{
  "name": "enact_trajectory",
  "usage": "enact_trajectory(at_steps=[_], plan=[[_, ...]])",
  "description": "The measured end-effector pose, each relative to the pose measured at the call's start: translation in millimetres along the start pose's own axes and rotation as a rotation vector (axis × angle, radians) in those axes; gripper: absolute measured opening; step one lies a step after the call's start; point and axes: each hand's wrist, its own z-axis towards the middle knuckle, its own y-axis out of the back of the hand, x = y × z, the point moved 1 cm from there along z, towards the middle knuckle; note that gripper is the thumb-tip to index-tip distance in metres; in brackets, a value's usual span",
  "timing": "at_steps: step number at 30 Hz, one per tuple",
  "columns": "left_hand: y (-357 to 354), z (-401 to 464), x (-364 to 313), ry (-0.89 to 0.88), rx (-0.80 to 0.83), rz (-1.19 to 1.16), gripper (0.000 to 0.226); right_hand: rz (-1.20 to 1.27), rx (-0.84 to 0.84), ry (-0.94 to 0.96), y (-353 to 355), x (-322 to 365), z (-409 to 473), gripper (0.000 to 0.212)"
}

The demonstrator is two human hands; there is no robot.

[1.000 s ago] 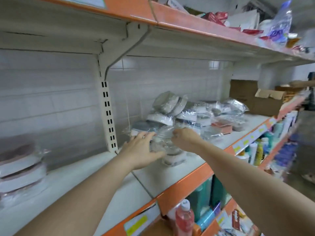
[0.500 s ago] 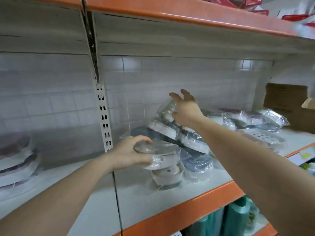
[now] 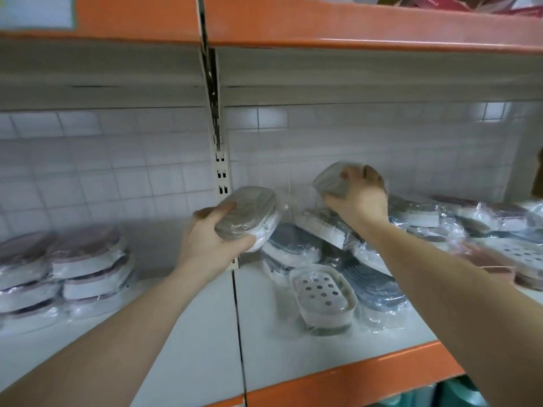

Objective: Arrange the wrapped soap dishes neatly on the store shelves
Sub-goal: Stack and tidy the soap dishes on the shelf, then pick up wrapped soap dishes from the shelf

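We cannot see the far side of the grey plastic-wrapped soap dish [image 3: 330, 179], since the right hand [image 3: 357, 196] covers it. The pink-topped wrapped dishes stacked at the left [image 3: 73, 265] run off the frame edge and are smeared by blur. The red cartons on the upper orange shelf [image 3: 458, 2] are cropped, their print unreadable. Both forearms leave the bottom edge.

Wrapped soap dishes on a shelf, left stack and right heap.

On the shelf [image 3: 293, 353], the stacked dishes [image 3: 85, 265] sit at the left, well apart from the loose heap [image 3: 338, 245] at the right. One single dish [image 3: 322, 298] lies before the heap. The left hand [image 3: 211, 245] holds a dish [image 3: 249, 215] above the shelf's middle; the right hand [image 3: 360, 198] grips another dish [image 3: 330, 179] atop the heap.
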Motion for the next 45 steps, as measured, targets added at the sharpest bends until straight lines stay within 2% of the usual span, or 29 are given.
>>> enact_trajectory(at_steps=[3,6,13,19,27,37,45], plan=[[0.4,-1.9,-2.4,0.01,-0.054,0.031,0.065,0.205,-0.064,0.06,20.2,7.1,-25.9,0.049],[4.1,-9.3,-4.2,-0.008,-0.09,0.062,0.066,0.322,-0.032,0.099,27.5,20.1,-57.2,0.046],[48.3,-33.8,14.4,0.01,-0.184,0.16,0.068,0.421,0.089,0.12,10.1,56.6,-96.2,0.045],[119.2,-60.8,40.9,0.082,-0.278,0.231,0.068,0.522,0.165,0.188,-6.7,126.2,-127.2,0.046],[268.3,-107.8,90.7,0.149,-0.406,0.345,0.069,0.618,0.284,0.311,-17.4,269.1,-194.7,0.047],[514.4,-214.3,189.5,0.33,-0.487,0.475,0.067,0.697,0.472,0.45,-48.5,501.0,-357.1,0.046],[645.7,-261.3,250.7,0.459,-0.56,0.485,0.068,0.763,0.598,0.522,-64.8,641.3,-427.9,0.049]])
